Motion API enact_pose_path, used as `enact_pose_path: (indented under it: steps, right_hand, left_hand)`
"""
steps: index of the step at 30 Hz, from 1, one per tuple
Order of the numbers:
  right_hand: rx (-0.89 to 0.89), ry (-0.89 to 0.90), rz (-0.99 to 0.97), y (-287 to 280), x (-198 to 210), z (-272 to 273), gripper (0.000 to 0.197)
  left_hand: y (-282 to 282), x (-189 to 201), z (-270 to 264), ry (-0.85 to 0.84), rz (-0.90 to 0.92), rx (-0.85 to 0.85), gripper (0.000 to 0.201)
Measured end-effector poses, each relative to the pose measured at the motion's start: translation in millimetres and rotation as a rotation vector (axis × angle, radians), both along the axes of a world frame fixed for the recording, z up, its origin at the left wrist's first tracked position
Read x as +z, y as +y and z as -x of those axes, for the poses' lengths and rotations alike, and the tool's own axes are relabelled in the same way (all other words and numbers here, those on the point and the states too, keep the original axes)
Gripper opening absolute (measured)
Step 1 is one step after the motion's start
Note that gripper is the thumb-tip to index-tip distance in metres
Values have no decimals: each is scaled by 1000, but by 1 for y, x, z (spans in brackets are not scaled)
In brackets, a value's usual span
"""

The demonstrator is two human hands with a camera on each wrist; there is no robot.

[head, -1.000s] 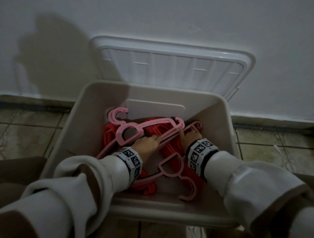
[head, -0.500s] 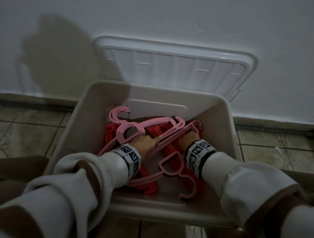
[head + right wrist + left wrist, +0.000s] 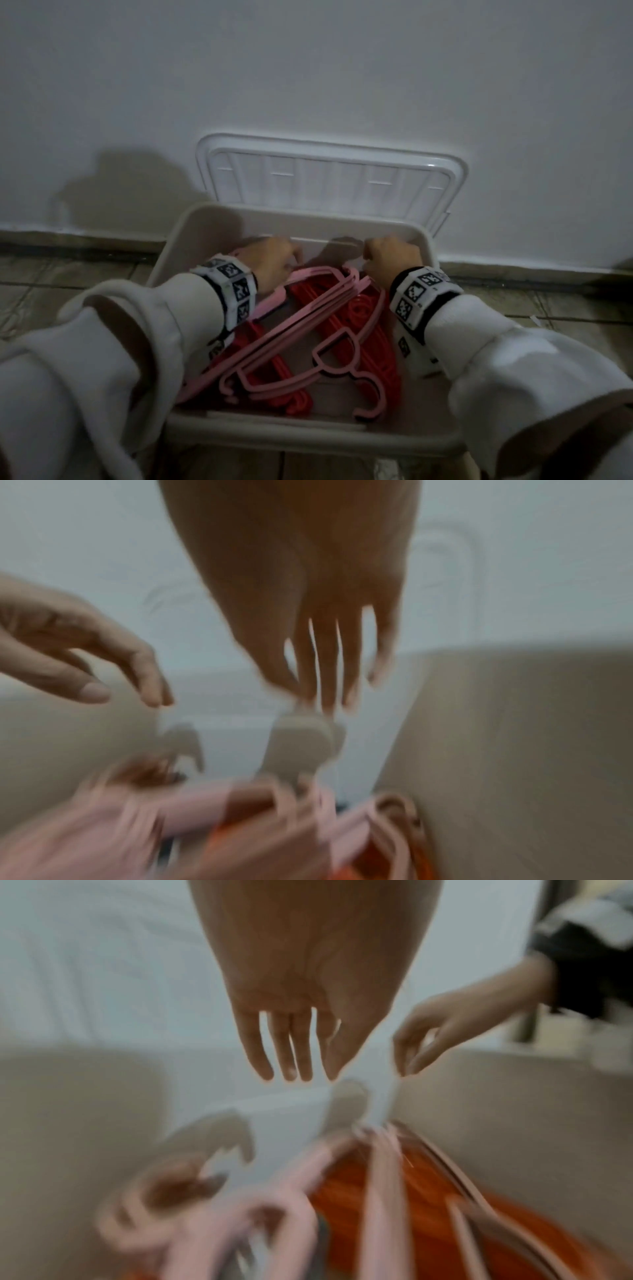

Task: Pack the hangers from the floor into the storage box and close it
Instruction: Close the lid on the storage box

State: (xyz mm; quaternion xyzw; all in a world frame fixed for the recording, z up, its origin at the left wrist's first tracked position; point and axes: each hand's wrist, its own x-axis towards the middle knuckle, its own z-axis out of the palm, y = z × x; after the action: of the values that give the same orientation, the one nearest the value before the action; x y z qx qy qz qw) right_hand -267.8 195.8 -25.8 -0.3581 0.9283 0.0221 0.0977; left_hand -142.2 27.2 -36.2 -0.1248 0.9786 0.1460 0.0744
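Hands (image 3: pixel 274 263) (image 3: pixel 394 260) empty above hangers (image 3: pixel 329 329) in box (image 3: pixel 191 236)

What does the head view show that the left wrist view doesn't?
Head only: the lid propped against the wall, the floor tiles, both sleeves, and the whole box. Left wrist only: the left hand's straight fingers from underneath, holding nothing. Both: the right hand, pink hangers and red hangers in the box.

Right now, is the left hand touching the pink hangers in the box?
Apart. The left wrist view shows the left hand open, its fingers above the pink hangers with pale wall between.
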Motion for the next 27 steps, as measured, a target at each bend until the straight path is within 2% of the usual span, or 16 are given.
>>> enact_pose_path:
  steps: [4,7,9,12,15,18,20,22,24,27]
  right_hand:
    - [-183,120,459,6,33,17,23]
    - [-322,187,711,9,55,37,29]
    - [-412,170,826,8,66,53,36]
    - [-578,6,888,4,78,74,43]
    - [-778,-167,914,2,78,91,40]
    - [-882,-346,965,2,72,101,48]
    - [-934,-416,990,4,69,106,58]
    - [-953,-479,991,7,69,110,64]
    - [-891,-495,963,12,71,112,54]
    - [-835,-449,927,18,68,114,34]
  left_hand:
    - [-36,45,10,243,-24,152,25]
    - [-60,70,15,412,16,325,28]
    - [-71,83,17,468,73,406,36]
    - [-84,92,23,432,92,521,42]
    - [-90,90,28,392,19,589,34]
    - [-93,87,29,425,-18,595,30]
    - [-98,85,28,446,84,572,27]
    - [-104,84,26,430,285,512,23]
    - [-110,84,25,377,462,424,21]
    - [-118,85,24,352,528,334,22]
